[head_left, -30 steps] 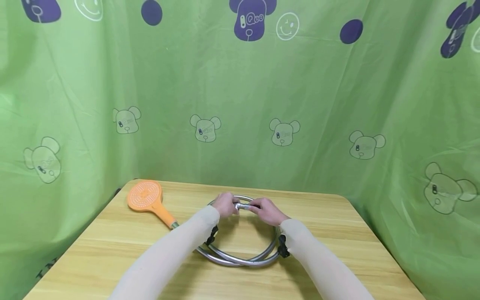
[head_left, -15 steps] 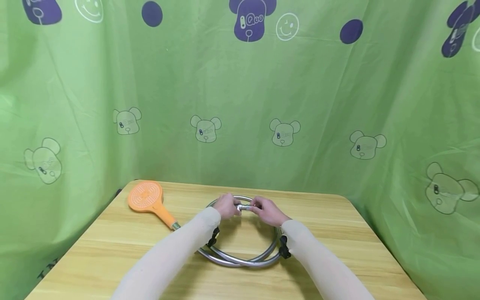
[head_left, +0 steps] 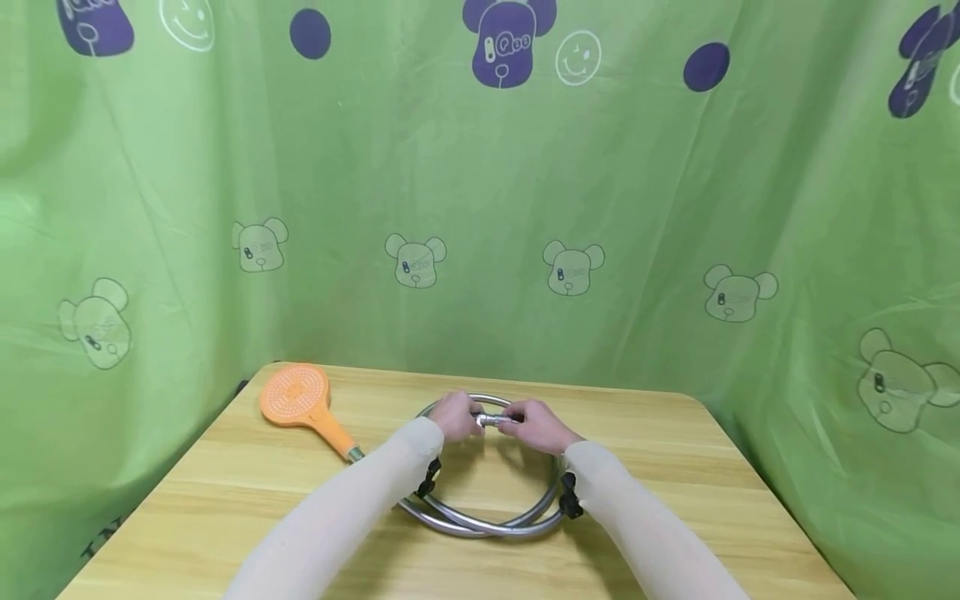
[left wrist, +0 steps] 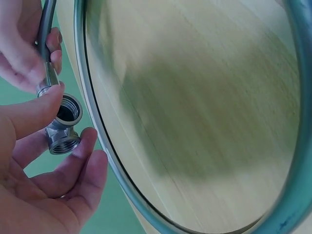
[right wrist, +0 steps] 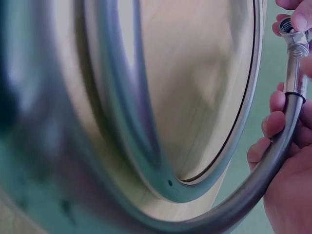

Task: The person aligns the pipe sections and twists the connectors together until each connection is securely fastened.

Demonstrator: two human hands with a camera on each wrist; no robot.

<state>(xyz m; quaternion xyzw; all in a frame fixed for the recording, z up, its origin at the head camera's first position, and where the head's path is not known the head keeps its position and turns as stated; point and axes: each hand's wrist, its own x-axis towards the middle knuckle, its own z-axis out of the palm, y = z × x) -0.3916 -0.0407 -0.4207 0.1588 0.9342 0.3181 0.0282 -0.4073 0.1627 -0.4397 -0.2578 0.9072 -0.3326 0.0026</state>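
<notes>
A metal threaded tee fitting (left wrist: 59, 130) is pinched between the thumb and fingers of my left hand (head_left: 454, 417), two of its threaded openings showing in the left wrist view. My right hand (head_left: 538, 427) holds the end connector (right wrist: 294, 80) of a silver shower hose (head_left: 517, 528). Thumb and fingers curl round that end, which meets the fitting; some thread shows between them in the right wrist view. The hose lies in loops on the table below both hands. It runs left to an orange shower head (head_left: 296, 395) lying face up.
The wooden table (head_left: 660, 500) ends at a back edge just beyond the hose loops. Green printed curtains (head_left: 480, 325) hang behind it and on both sides. Black wrist straps (head_left: 570, 496) sit on the sleeved forearms close to the hose.
My right fingers have shifted their grip round the hose connector. The left hand keeps the tee fitting in nearly the same place. The head view has moved slightly; hose and shower head lie as before.
</notes>
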